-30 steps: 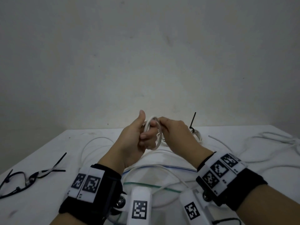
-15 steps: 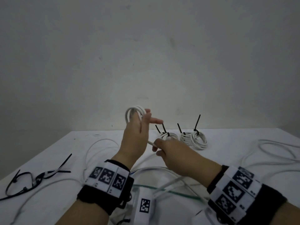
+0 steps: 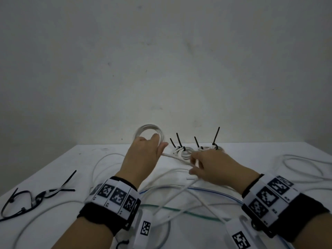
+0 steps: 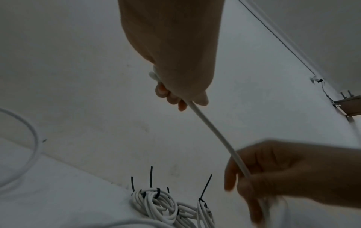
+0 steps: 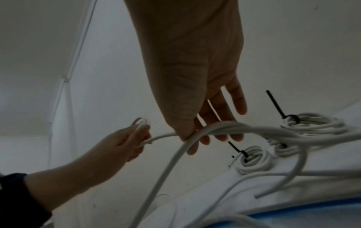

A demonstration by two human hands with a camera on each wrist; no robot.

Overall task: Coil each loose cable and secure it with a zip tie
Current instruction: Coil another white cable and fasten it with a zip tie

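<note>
My left hand (image 3: 143,155) is raised over the white table (image 3: 53,169) and grips a small coil of white cable (image 3: 149,132) looped around its fingers. One strand of that cable (image 3: 176,157) runs down and right to my right hand (image 3: 206,164), which pinches it between thumb and fingers. In the left wrist view the left hand (image 4: 175,95) has its fingers curled on the strand (image 4: 213,131), and the right hand (image 4: 263,177) is wrapped round it lower down. The right wrist view shows the strand (image 5: 234,128) crossing under the right hand's fingertips (image 5: 201,138).
Several finished coils (image 3: 183,152) bound with black zip ties (image 3: 215,137) lie by the wall behind my hands. Loose black zip ties (image 3: 36,198) lie at the left. More loose white cable (image 3: 301,164) sprawls at the right, and a clear plastic bag (image 3: 179,209) lies near me.
My hands have parted. The left hand lifted the coil up and left, while the right hand slid down and right along the strand, stretching it between them.
</note>
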